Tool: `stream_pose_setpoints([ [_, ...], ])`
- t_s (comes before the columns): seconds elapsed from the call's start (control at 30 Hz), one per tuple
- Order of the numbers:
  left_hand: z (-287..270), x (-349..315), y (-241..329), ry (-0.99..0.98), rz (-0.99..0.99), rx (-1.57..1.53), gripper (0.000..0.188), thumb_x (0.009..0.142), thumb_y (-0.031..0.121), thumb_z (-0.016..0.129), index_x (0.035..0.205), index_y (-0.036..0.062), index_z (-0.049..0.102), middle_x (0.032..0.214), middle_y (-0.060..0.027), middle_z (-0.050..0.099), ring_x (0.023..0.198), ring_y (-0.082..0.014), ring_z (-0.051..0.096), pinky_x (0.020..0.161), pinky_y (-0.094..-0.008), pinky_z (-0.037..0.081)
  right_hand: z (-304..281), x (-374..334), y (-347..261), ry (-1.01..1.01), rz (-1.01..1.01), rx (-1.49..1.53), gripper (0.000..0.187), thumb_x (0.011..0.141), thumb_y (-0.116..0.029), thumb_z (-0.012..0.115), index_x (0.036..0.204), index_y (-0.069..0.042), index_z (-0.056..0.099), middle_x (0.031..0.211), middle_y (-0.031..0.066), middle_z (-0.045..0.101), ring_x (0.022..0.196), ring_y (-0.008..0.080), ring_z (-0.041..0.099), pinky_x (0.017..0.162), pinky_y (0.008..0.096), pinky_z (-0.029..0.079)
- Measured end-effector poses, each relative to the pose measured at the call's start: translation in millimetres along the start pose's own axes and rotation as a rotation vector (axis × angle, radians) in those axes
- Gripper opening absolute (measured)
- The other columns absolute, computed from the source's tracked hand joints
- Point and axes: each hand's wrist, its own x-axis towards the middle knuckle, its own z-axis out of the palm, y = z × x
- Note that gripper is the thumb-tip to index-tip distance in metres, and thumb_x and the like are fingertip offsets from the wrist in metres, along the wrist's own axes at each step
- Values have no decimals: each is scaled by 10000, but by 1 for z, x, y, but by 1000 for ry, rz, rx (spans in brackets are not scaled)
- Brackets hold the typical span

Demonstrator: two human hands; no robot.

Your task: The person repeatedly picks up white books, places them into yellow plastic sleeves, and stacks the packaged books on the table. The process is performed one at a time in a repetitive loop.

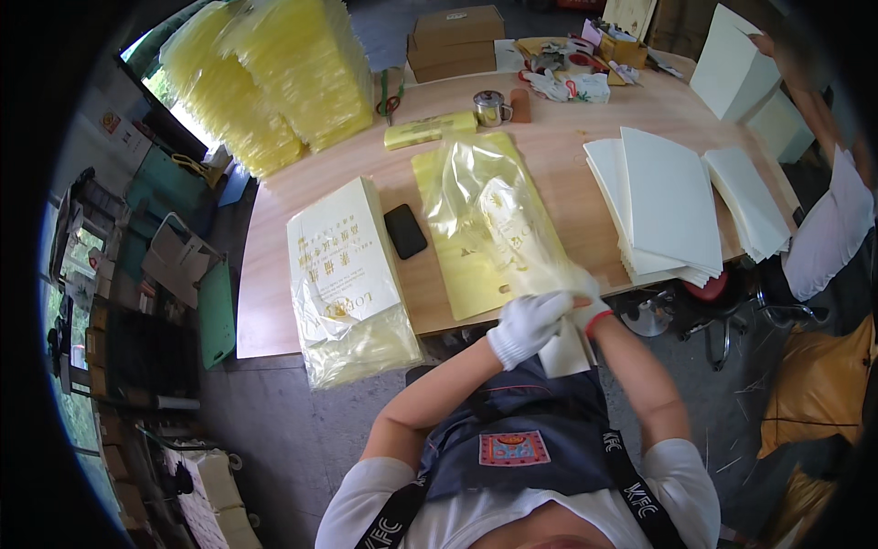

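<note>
"Where's the clear bag (457,178)?"

"At the tabletop's (265,274) near edge, a paper stack (569,355) poking from its mouth over that edge."

"And the fingers?"

"The left hand's (530,322) are closed on the bag's mouth; the right hand's (585,291) are partly hidden, so I can't tell."

"Elsewhere?"

"Yellow piles (302,78) fill the far left corner, white sheets (672,197) lie toward the right edge, and grey floor (283,421) surrounds it."

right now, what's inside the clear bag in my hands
White paper shows inside the clear bag, its near end sticking out. The left hand and right hand hide part of it.
</note>
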Motion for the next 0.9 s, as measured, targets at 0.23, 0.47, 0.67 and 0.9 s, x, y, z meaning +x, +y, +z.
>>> stream_pose_setpoints([
  [0.23,36,12,-24,45,-48,-301,380,767,-22,568,1127,94,608,938,-101,677,844,-253,683,757,-321,544,8,-9,-53,-257,238,-227,348,869,-306,624,1145,-94,616,907,77,636,874,248,636,782,375,510],
  [0.47,50,-63,-26,249,-21,-140,125,759,-1,629,854,71,589,752,-81,659,653,-268,645,555,-352,523,3,-86,-43,322,118,-495,323,801,-281,643,1056,-88,601,1087,130,612,997,282,588,857,439,453],
  [0.67,49,-153,-120,346,-405,393,70,783,45,604,790,87,549,726,-105,563,678,-305,576,623,-409,466,17,-87,-5,-95,335,-632,280,886,-376,524,871,-98,545,642,79,624,545,260,611,522,434,459],
  [0.9,36,-208,-36,682,-843,-255,209,812,26,724,802,62,519,702,-8,545,617,-86,511,579,-254,448,-9,-146,-65,-234,204,-442,206,808,-305,570,798,-101,541,639,82,619,559,254,616,525,428,477],
])
